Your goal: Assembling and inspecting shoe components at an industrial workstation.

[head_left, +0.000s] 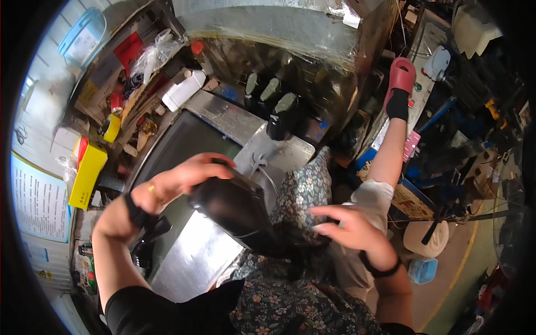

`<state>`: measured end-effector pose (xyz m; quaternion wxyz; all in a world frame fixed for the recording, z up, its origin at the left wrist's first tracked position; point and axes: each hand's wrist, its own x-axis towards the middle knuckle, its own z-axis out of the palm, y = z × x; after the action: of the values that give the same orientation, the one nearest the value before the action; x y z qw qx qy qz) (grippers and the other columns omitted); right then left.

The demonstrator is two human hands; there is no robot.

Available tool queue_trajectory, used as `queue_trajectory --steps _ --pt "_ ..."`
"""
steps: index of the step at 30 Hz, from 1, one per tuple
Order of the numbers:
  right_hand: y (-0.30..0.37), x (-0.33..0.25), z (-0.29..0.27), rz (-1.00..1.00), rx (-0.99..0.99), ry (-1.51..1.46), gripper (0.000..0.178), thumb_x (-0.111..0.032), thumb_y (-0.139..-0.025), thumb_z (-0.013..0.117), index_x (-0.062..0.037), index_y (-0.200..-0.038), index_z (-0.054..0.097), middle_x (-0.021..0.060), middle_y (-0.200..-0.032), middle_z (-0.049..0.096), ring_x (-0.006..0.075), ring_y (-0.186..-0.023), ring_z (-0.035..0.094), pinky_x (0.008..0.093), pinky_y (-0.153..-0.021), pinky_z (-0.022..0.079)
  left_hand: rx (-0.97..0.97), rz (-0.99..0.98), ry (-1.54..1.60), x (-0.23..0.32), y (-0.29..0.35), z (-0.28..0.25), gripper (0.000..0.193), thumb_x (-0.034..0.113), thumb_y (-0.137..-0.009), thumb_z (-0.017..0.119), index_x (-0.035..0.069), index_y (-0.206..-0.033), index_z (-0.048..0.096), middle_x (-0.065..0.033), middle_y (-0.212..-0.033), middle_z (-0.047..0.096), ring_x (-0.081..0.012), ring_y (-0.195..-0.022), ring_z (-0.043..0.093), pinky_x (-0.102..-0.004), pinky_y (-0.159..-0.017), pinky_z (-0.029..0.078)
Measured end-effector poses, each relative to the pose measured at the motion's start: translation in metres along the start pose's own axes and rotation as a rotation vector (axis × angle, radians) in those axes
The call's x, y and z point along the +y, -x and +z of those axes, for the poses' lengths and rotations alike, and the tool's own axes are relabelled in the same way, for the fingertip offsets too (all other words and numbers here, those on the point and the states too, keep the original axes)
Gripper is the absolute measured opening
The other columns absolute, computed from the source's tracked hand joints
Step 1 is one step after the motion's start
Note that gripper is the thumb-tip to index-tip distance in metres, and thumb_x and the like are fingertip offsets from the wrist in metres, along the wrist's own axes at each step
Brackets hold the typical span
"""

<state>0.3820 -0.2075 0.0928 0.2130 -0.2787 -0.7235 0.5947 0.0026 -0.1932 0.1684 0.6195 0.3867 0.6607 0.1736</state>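
Note:
A glossy black, rounded thing (pixel 231 206), most likely a shoe or boot, is tilted in front of my body. My left hand (pixel 195 173) is bent over its upper end, with the fingertips at a small dark part on top. Beside its lower end, my right hand (pixel 349 226) is held with thumb and fingers apart over my flowered apron (pixel 304 195), and I see nothing between them. The lower end of the black thing is lost in shadow against the apron. Black bands circle both wrists.
Several black shoes with green soles (pixel 269 89) stand upended behind a metal plate (pixel 290 149). My leg reaches right, its red clog (pixel 402 75) on a bench with buttons. A yellow box (pixel 87 174) sits left; a white canister (pixel 426 237) stands on the floor at right.

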Motion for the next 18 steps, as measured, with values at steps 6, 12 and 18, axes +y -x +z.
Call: queue_trajectory --steps 6,12,18 --pt "0.066 0.106 -0.052 0.091 0.603 0.146 0.026 -0.004 -0.093 0.059 0.0014 -0.118 0.062 0.0093 -0.102 0.070 0.0161 -0.093 0.065 0.0286 -0.085 0.050 0.600 0.479 0.001 0.040 0.003 -0.105 0.060 0.013 -0.079 0.071 -0.005 -0.132 0.051 -0.0117 -0.101 0.066 -0.0173 -0.084 0.066 -0.0283 -0.077 0.054" --pt "0.062 0.130 -0.029 0.157 0.922 -0.314 0.014 -0.006 -0.095 0.060 0.0010 -0.106 0.064 0.0061 -0.096 0.068 0.0133 -0.085 0.064 0.0273 -0.080 0.051 0.725 0.699 0.160 0.042 -0.179 -0.170 0.079 0.006 -0.075 0.079 -0.005 -0.142 0.039 -0.0130 -0.113 0.063 -0.0182 -0.096 0.064 -0.0308 -0.085 0.051" --pt "0.063 0.120 -0.024 0.190 0.962 -0.408 0.011 0.001 -0.093 0.058 0.0011 -0.102 0.064 0.0089 -0.098 0.069 0.0140 -0.085 0.063 0.0293 -0.079 0.052 0.970 0.224 -0.941 0.012 -0.343 -0.197 0.072 0.020 -0.075 0.078 0.008 -0.139 0.047 -0.0205 -0.123 0.062 -0.0363 -0.112 0.061 -0.0441 -0.096 0.047"
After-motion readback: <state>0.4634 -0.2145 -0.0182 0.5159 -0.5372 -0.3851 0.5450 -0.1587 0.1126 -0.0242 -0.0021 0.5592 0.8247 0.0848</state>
